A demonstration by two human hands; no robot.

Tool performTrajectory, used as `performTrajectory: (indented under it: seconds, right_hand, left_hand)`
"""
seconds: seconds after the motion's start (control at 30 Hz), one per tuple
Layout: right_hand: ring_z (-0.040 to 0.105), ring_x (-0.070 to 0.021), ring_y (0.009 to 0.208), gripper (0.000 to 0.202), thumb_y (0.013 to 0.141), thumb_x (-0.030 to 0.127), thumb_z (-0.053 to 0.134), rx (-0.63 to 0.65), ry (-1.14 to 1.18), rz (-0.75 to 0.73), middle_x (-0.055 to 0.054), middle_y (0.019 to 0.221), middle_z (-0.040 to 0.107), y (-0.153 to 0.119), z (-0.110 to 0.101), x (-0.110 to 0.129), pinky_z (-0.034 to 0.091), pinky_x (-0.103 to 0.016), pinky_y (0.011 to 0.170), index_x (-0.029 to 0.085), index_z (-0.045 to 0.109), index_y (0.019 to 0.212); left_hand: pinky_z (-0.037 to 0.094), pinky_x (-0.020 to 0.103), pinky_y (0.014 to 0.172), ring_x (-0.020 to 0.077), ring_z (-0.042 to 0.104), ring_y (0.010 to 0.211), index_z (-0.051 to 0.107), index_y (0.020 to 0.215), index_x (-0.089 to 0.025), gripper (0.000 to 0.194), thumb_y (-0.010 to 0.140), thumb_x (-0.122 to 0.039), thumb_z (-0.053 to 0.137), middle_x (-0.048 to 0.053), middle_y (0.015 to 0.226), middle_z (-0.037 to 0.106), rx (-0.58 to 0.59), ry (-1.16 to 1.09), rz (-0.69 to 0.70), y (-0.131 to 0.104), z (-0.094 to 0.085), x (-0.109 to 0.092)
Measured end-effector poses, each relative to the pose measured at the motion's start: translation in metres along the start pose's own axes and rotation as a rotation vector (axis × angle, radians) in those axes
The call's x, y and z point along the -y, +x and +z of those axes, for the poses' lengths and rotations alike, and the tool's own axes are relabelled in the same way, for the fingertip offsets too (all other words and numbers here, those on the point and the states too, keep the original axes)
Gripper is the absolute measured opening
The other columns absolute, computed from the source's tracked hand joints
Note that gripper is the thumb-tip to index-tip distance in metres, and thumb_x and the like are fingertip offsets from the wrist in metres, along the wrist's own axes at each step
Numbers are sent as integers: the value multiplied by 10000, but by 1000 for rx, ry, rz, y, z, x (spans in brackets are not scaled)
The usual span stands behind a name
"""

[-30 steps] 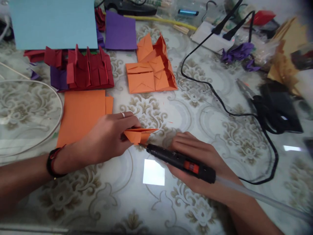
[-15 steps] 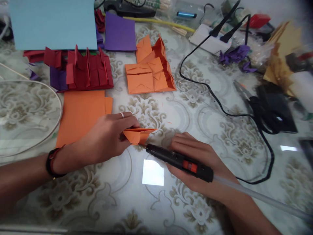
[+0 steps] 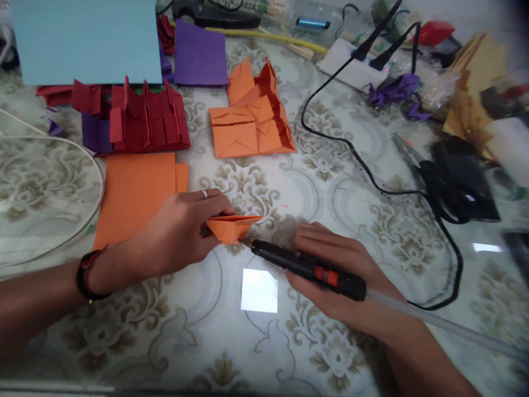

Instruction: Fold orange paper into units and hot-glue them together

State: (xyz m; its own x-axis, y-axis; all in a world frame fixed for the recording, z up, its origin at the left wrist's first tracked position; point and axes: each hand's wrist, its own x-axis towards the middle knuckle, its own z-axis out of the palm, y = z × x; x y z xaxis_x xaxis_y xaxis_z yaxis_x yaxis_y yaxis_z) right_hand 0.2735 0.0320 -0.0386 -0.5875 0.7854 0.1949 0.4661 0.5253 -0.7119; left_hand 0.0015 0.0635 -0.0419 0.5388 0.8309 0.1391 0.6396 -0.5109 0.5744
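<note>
My left hand (image 3: 177, 231) pinches a small folded orange paper piece (image 3: 234, 229) at its left end, just above the table. In my right hand (image 3: 343, 275) is a black hot glue gun (image 3: 308, 267) with an orange switch, and a long clear glue stick (image 3: 446, 322) runs out of its back. The gun's nozzle is at the lower edge of the folded piece; whether it touches is hard to tell. Orange paper sheets (image 3: 134, 193) lie beneath and behind my left wrist. Farther back sits a group of folded orange paper units (image 3: 252, 118).
Folded red units (image 3: 151, 121) and a light blue sheet (image 3: 86, 44) occupy the back left, near a purple sheet (image 3: 200, 55). A wire hoop (image 3: 101, 182) lies at left. A black cord (image 3: 363, 165) runs from a white power strip (image 3: 351, 63) past scissors (image 3: 438, 187).
The glue gun's nozzle has shifted slightly right along the lower edge of the folded orange paper piece. My left hand keeps its hold almost unmoved, and the whole view has shifted a little.
</note>
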Motion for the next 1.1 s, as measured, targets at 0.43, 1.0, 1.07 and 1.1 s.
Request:
performTrajectory:
  seconds: [0.43, 1.0, 1.07, 1.1]
  right_hand:
    - [684, -238, 709, 172, 842, 136, 697, -46, -15, 43, -8, 707, 658, -2, -2, -3, 522, -367, 609, 272, 609, 784]
    - [620, -185, 653, 208, 839, 111, 683, -50, -45, 151, 4, 687, 598, 2, -4, 3, 486, -322, 599, 240, 572, 719]
    - [580, -169, 624, 199, 834, 96, 668, -22, -41, 173, 15, 664, 546, 3, -5, 5, 464, -312, 587, 233, 574, 726]
    - [563, -163, 613, 201, 835, 94, 665, -14, -42, 180, 19, 656, 527, 3, -6, 5, 453, -308, 580, 231, 570, 722]
  left_hand:
    - [384, 227, 604, 125, 588, 666, 667, 878, -174, 198, 783, -20, 586, -4, 795, 691, -1, -11, -1, 1, -1, -1]
    - [420, 220, 650, 138, 628, 706, 689, 946, -200, 305, 747, -13, 556, 0, 849, 719, 61, -42, -70, 0, -2, -1]
    - [414, 221, 641, 131, 613, 674, 695, 959, -202, 310, 753, -13, 562, -6, 836, 717, 67, -37, -79, 0, -2, -1]
    - [412, 222, 639, 129, 608, 662, 697, 966, -202, 307, 757, -18, 568, -8, 829, 716, 68, -37, -82, 0, -3, -2]
